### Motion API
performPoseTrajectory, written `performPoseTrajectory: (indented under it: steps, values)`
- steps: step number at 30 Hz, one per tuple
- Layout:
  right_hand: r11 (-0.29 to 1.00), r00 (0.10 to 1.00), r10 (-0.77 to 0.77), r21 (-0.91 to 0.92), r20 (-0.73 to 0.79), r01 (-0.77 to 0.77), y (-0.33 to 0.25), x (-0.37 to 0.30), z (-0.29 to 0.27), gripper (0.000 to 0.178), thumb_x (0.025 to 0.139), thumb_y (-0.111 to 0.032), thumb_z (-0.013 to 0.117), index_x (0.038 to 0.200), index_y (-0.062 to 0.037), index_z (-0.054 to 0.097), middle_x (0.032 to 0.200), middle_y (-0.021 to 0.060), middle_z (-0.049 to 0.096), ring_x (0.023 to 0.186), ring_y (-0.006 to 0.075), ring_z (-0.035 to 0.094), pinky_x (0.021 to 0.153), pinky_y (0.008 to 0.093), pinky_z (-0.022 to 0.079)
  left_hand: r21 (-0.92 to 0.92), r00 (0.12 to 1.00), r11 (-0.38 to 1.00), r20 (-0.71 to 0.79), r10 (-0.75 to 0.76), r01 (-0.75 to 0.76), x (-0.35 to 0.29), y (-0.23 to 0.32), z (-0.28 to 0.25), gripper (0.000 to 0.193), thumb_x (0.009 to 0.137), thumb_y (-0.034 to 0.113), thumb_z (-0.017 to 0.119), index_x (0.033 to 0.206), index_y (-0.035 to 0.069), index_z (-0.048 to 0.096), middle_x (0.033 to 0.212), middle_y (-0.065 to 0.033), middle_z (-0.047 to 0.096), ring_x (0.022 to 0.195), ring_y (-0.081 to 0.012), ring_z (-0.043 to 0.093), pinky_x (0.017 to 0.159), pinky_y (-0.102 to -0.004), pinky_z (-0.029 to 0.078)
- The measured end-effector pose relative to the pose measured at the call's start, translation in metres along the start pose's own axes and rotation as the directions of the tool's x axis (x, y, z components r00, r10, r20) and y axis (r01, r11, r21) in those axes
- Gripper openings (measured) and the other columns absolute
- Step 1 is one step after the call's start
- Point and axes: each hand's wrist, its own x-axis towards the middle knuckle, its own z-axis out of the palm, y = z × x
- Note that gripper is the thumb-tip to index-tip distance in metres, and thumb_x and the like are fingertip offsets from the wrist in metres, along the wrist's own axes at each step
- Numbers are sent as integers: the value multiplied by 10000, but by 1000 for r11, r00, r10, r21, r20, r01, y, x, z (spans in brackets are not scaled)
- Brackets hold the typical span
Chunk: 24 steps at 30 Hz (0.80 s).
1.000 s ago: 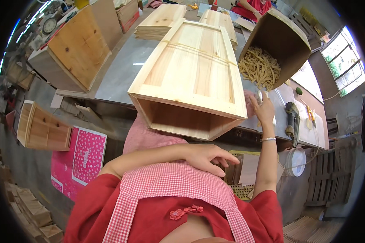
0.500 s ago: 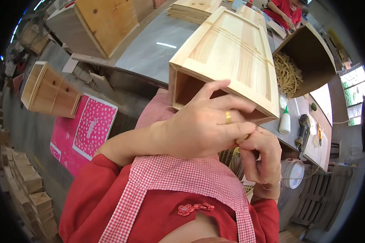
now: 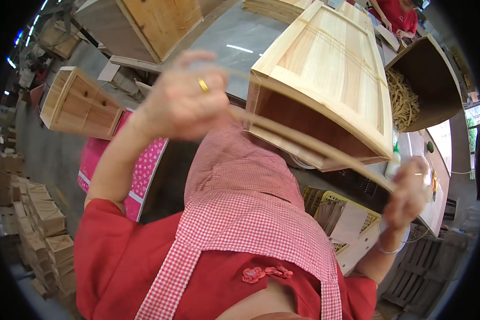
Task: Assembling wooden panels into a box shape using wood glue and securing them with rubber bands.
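A pale wooden box (image 3: 325, 69) lies on its side on the worktable, its open end toward me. A thin band (image 3: 348, 52) crosses its upper panel. My left hand (image 3: 186, 98), with a gold ring, is closed to the left of the box's open end. At the lower right, my right hand (image 3: 408, 194) is closed too, blurred by motion. Between them runs a stretched tan rubber band (image 3: 309, 140), drawn tight across the front of the opening. Both hands grip its ends.
At the right, a cardboard box (image 3: 432, 88) holds many tan rubber bands (image 3: 402, 101). A glue bottle (image 3: 393, 162) stands below it, partly behind my right hand. Yellow crates (image 3: 365, 218) sit under the table. Another wooden box (image 3: 82, 101) stands at left. A co-worker in red (image 3: 397, 18) is at the far right.
My hands were together at the box's open end and have pulled apart, left hand up and left, right hand to the right. The rubber band now shows stretched between them.
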Motion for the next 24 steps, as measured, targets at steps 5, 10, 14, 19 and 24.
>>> performPoseTrajectory:
  steps: [5,10,14,19,24]
  values:
    - [973,995,82,-209,-62,-93,44,-36,-5,208,858,13,537,657,19,486,720,125,581,755,236,608,975,465,408,173,995,984,99,21,-38,-44,-40,35,214,750,138,756,737,109,544,847,-13,590,1006,-182,640,999,-433,468]
    - [952,976,115,-300,185,-56,46,-97,61,143,757,-4,696,679,-5,576,965,127,665,1039,314,597,988,482,398,129,974,989,205,-96,70,-116,-6,112,357,796,145,719,1146,155,650,1208,-33,592,1328,-220,501,1107,-486,385]
    - [957,954,149,-282,259,-73,69,-106,79,56,750,-31,732,741,-33,677,913,119,681,935,305,619,905,445,423,159,937,981,310,-160,115,-135,0,139,453,793,138,695,1240,180,635,1351,-27,566,1352,-234,469,1141,-507,333]
    - [957,923,146,-286,357,-40,91,-127,91,76,745,-115,765,783,-66,722,996,85,688,1041,282,591,901,433,431,138,947,983,280,-155,121,-143,0,150,478,796,124,679,1266,189,629,1354,-31,562,1362,-241,450,1149,-516,318]
    - [924,900,90,-374,427,85,111,-160,132,217,777,-191,735,943,-54,705,1225,142,619,1183,343,541,1007,501,399,206,868,974,463,-180,92,-155,-2,172,446,829,170,619,1275,167,624,1411,-48,529,1386,-249,416,1162,-549,277]
